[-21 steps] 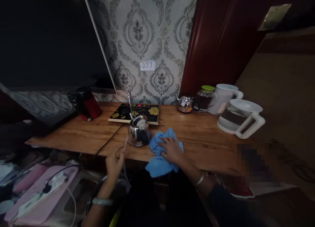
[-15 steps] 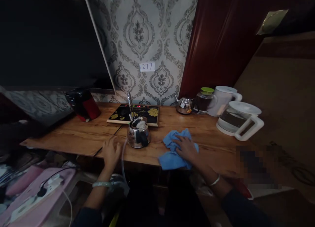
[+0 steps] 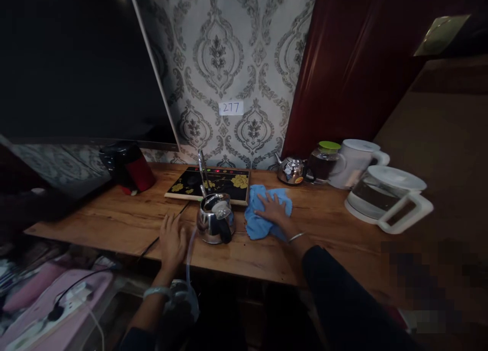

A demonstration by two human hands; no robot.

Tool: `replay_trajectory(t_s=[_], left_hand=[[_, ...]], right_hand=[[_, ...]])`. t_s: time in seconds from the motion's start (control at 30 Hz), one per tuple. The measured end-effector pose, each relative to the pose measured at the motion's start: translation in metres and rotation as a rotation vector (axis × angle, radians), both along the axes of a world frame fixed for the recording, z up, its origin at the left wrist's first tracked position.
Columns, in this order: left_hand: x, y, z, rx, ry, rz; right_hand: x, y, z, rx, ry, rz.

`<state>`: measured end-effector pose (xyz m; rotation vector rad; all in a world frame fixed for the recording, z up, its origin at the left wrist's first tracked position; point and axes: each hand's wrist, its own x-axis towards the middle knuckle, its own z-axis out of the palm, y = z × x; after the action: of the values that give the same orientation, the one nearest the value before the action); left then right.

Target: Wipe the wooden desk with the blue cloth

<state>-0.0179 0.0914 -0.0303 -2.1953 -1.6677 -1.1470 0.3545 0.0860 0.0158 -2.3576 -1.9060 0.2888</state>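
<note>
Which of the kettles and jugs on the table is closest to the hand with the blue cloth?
The small steel kettle beside the blue cloth under the right hand. The other pots stand along the far right.

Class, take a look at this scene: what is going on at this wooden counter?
A person presses a blue cloth flat on the wooden counter with the right hand, beside a black tea tray. The left hand rests palm-down near a small steel kettle. Other kettles and jugs stand along the right.
</note>
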Motion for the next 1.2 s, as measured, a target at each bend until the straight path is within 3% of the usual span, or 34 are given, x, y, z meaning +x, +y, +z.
replay_trajectory(t_s=[0.27, 0.5, 0.6, 0.73, 0.87, 0.93, 1.03, 1.2], left_hand=[[-0.005, -0.001, -0.003, 0.021, -0.071, -0.04], [-0.005, 0.001, 0.0, -0.037, -0.116, -0.044], [-0.005, 0.005, 0.002, -0.031, -0.118, -0.057], [-0.004, 0.007, 0.006, -0.022, -0.112, -0.065], [-0.003, 0.007, 0.006, 0.003, -0.108, -0.047], [-0.003, 0.008, 0.004, 0.009, -0.113, -0.049], [-0.001, 0.008, 0.003, -0.007, -0.125, -0.039], [0.004, -0.002, 0.009, -0.04, -0.136, -0.032]], right_hand=[[-0.009, 0.015, -0.006, 0.088, -0.042, 0.071], [-0.036, -0.054, -0.018, 0.131, -0.04, 0.265], [-0.031, -0.074, -0.019, 0.141, -0.028, 0.338], [0.022, -0.065, -0.008, 0.09, -0.07, 0.173], [0.102, -0.062, 0.002, 0.061, -0.107, -0.248], [0.127, -0.071, 0.002, 0.051, -0.115, -0.387], [0.13, -0.093, -0.006, 0.057, -0.138, -0.404], [0.082, -0.131, -0.023, 0.107, -0.197, -0.288]])
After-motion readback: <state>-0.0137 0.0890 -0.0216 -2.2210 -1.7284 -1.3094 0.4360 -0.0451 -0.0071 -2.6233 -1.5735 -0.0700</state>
